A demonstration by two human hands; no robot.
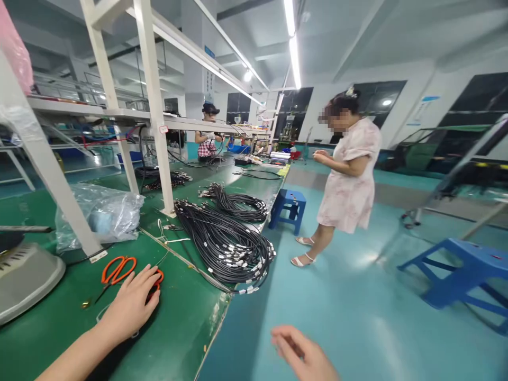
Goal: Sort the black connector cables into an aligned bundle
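Observation:
My left hand (133, 304) reaches over the green table (178, 328), its fingers stretched out. Just beyond it lie scissors (118, 271) with orange handles, their blades pointing toward the lower left. Another red-orange loop (159, 278) shows past the fingertips, partly covered by the hand, so I cannot tell what it belongs to. My right hand (304, 354) hangs off the table's right side above the floor, fingers loosely curled with a gap at the thumb; no object shows in it. Coiled black cables (230, 243) with white tags lie beyond my left hand, near the table edge.
A clear plastic bag (115, 214) and a grey device base (27, 278) are at left, among white shelf posts (153, 106). A person (349, 169) stands at right by a blue stool (288, 209). Another blue stool (464, 270) is nearer. Someone (207, 143) works farther back.

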